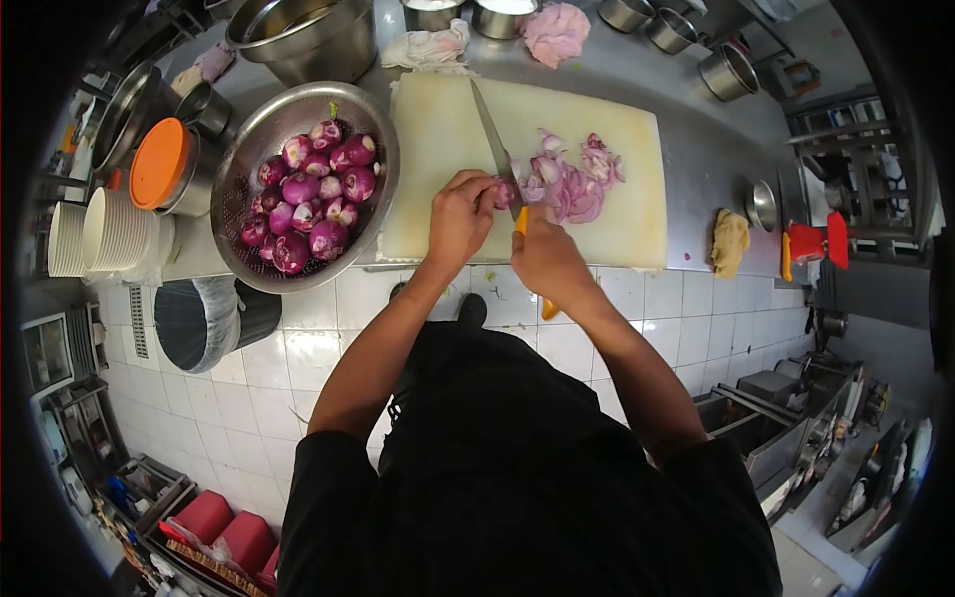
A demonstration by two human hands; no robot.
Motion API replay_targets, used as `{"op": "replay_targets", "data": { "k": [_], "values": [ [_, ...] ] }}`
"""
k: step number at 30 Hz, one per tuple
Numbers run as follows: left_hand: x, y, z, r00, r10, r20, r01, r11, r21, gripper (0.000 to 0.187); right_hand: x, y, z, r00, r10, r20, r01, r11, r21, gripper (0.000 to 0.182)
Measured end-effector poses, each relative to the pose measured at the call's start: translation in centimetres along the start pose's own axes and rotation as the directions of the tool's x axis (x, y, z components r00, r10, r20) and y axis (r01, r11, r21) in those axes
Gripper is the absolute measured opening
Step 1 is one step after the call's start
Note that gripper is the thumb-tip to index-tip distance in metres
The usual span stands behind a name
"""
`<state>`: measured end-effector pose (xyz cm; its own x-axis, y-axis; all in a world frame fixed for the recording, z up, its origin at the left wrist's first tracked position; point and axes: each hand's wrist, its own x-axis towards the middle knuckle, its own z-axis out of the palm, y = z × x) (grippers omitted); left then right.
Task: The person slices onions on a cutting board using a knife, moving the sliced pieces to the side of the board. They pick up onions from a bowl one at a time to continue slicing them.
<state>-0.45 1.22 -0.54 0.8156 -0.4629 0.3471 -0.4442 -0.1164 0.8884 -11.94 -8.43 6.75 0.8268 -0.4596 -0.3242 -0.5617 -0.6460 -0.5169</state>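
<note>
My right hand (549,257) is closed round the yellow handle of a kitchen knife (489,124), whose long blade points away from me over the white cutting board (438,129). Against the left side of the blade, the fingers of my left hand (461,219) grip a piece of red onion (503,194), partly hidden by the fingers. Right of the blade lies a loose pile of sliced red onion (580,189). A perforated metal colander (227,189) full of peeled red onions (300,187) stands left of the board.
Behind the colander is a large steel pot (308,50). Stacked white containers (109,234) and an orange lid (159,164) sit at the left. Cloths lie behind the board, and a yellow cloth (730,243) and small metal bowl (761,206) to its right. A lined bin (199,323) stands below the counter.
</note>
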Motion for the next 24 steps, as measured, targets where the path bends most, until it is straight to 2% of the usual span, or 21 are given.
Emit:
{"op": "replay_targets", "data": {
  "k": [2, 5, 6, 9, 12, 15, 18, 20, 21, 23, 24],
  "values": [
    [0.1, -0.2, 0.0, 1.000, 0.003, -0.003, -0.003, 1.000, -0.011, 0.010, 1.2, 0.9, 1.7, 0.995, -0.046, -0.088, 0.046, 0.999, 0.000, 0.029],
    [0.1, 0.4, -0.3, 0.997, -0.067, 0.042, 0.068, 0.997, -0.021, 0.010, 3.0, 1.1, 0.3, 0.992, -0.089, -0.087, 0.100, 0.987, 0.130, 0.031],
    [0.4, 0.3, -0.1, 0.999, -0.039, 0.029, 0.039, 0.999, -0.016, 0.009, 2.8, 0.2, -1.3, 0.999, -0.002, 0.040, -0.002, 0.993, 0.122, 0.033],
    [0.0, -0.2, 0.0, 1.000, -0.011, 0.010, 0.011, 1.000, -0.012, 0.008, -0.1, -3.3, -5.8, 0.965, 0.120, 0.233, -0.157, 0.976, 0.151, 0.033],
    [0.1, 0.0, 0.0, 1.000, -0.014, 0.017, 0.014, 1.000, -0.023, 0.008, -1.0, -1.8, -4.3, 0.984, 0.071, 0.162, -0.082, 0.995, 0.057, 0.033],
    [0.1, 0.1, -0.2, 1.000, 0.006, 0.002, -0.006, 1.000, 0.001, 0.008, -0.5, -0.8, -0.8, 0.999, 0.032, 0.027, -0.032, 0.999, 0.014, 0.032],
    [0.0, 0.4, -0.3, 1.000, -0.018, 0.008, 0.018, 1.000, -0.021, 0.007, 0.4, -0.4, 0.6, 1.000, 0.026, -0.008, -0.025, 0.995, 0.100, 0.031],
    [0.1, 0.2, 0.0, 1.000, -0.029, 0.003, 0.029, 0.999, -0.034, 0.006, 1.2, 0.5, 0.9, 1.000, 0.005, -0.021, -0.004, 0.998, 0.055, 0.033],
    [0.2, 0.0, 0.3, 0.999, 0.038, 0.008, -0.038, 0.999, -0.022, 0.006, 1.7, 1.0, 1.0, 1.000, -0.015, -0.027, 0.016, 0.999, 0.035, 0.033],
    [0.3, -0.9, 0.2, 0.986, 0.168, -0.007, -0.168, 0.985, 0.050, 0.006, 2.5, 2.9, 1.6, 0.998, -0.051, -0.048, 0.057, 0.989, 0.138, 0.034],
    [0.3, -1.1, 0.2, 0.993, 0.114, 0.016, -0.115, 0.993, 0.023, 0.007, 2.7, 3.6, 1.2, 0.997, -0.062, -0.048, 0.068, 0.988, 0.141, 0.035]
  ]
}}
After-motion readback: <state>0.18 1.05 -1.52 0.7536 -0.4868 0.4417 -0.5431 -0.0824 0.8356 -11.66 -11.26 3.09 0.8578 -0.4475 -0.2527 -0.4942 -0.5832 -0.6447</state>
